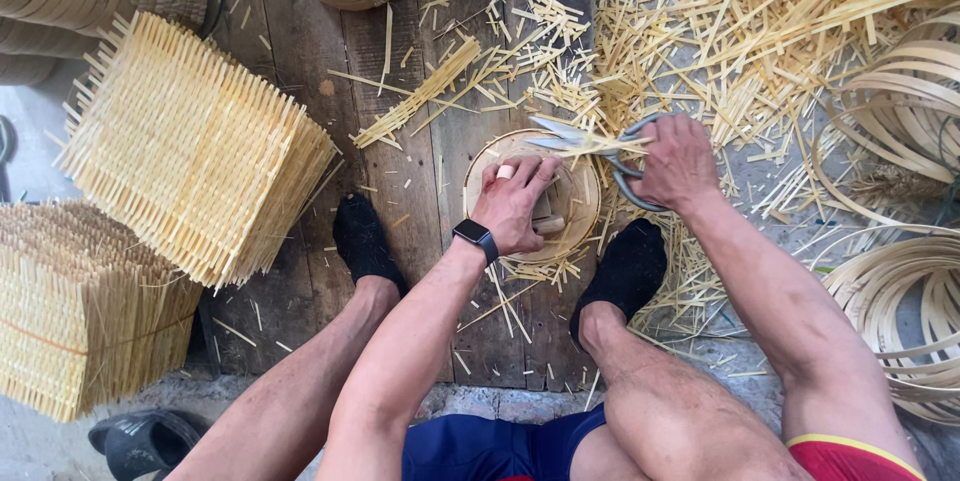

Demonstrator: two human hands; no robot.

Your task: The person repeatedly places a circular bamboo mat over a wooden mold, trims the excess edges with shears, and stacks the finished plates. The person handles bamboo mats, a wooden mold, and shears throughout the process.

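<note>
Center frame: left hand [512,203] pressing fingers closed on basket [575,203]; right hand [678,163] gripping shears [590,146], blades open over rim.

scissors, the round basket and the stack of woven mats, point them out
scissors [560,133], head view, on the blades.
round basket [580,196], head view, on the inner woven wall at the right.
stack of woven mats [190,146], head view, on the top mat's middle.
</note>
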